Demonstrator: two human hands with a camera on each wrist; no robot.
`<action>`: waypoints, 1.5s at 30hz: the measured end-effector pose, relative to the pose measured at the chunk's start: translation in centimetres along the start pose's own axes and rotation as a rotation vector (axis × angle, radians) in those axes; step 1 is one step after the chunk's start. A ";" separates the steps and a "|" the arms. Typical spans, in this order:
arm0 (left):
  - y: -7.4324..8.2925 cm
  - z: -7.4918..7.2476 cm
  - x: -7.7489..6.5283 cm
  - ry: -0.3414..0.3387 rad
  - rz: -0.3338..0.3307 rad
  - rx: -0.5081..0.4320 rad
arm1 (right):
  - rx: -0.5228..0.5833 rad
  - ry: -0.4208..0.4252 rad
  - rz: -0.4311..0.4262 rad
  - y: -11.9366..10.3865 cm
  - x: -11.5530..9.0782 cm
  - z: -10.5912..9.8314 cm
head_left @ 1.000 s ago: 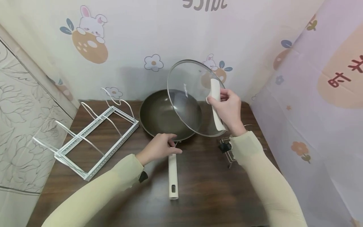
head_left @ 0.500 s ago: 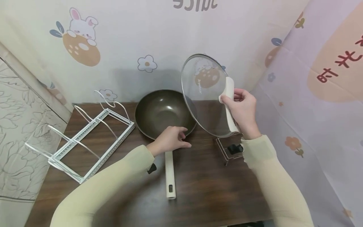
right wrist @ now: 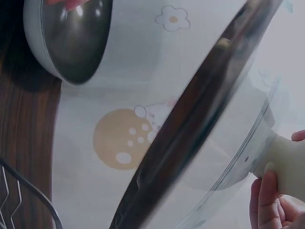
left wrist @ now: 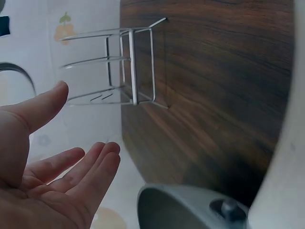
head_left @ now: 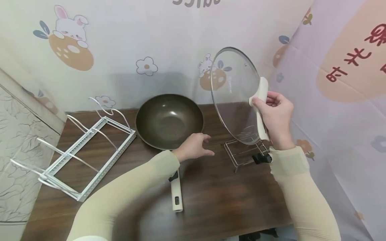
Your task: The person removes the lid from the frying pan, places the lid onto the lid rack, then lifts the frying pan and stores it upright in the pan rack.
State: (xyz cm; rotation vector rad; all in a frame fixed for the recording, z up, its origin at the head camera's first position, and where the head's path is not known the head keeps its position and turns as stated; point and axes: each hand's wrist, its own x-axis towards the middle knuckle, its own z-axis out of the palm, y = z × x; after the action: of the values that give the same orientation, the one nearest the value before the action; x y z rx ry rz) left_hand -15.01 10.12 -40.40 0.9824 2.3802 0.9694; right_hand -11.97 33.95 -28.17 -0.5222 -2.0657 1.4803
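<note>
In the head view my right hand [head_left: 276, 115] grips the cream handle [head_left: 263, 92] of a clear glass lid [head_left: 235, 93]. The lid is held up on edge, tilted, its lower rim overlapping a small wire rack [head_left: 238, 155] in this view. Seen from the right wrist, the fingers [right wrist: 269, 195] curl at the handle's base. My left hand [head_left: 194, 147] hovers over the near rim of a dark frying pan [head_left: 169, 120], fingers loosely spread and holding nothing. Thumb and fingers stand apart in the left wrist view. The pan's cream handle [head_left: 177, 197] points toward me, partly hidden by the left sleeve.
A white metal rack [head_left: 87, 150] with curved wire dividers lies at the left of the dark wooden table [head_left: 211, 197]. Printed curtains [head_left: 181, 40] hang behind and at the right. The table's front edge shows at the lower right.
The right hand has carried the lid rightward, away from over the pan to above the small wire rack, turning it more on edge. The left hand has shifted right; the head view has turned right.
</note>
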 end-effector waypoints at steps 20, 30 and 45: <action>1.5 2.8 6.0 0.023 -0.039 0.006 | 0.222 0.132 0.113 0.7 -0.5 -4.3; 2.9 5.7 9.3 0.024 0.015 -0.035 | 0.263 0.192 0.159 1.6 -0.7 -6.1; 4.5 9.9 11.7 0.081 0.018 -0.157 | 0.280 0.244 0.126 2.7 -1.0 -7.2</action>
State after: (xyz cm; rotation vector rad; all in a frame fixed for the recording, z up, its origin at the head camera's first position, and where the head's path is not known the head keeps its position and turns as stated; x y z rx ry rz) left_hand -15.24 25.43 -44.96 0.9232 2.3217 1.2035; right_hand -6.67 39.51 -29.15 -0.6920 -1.6334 1.6547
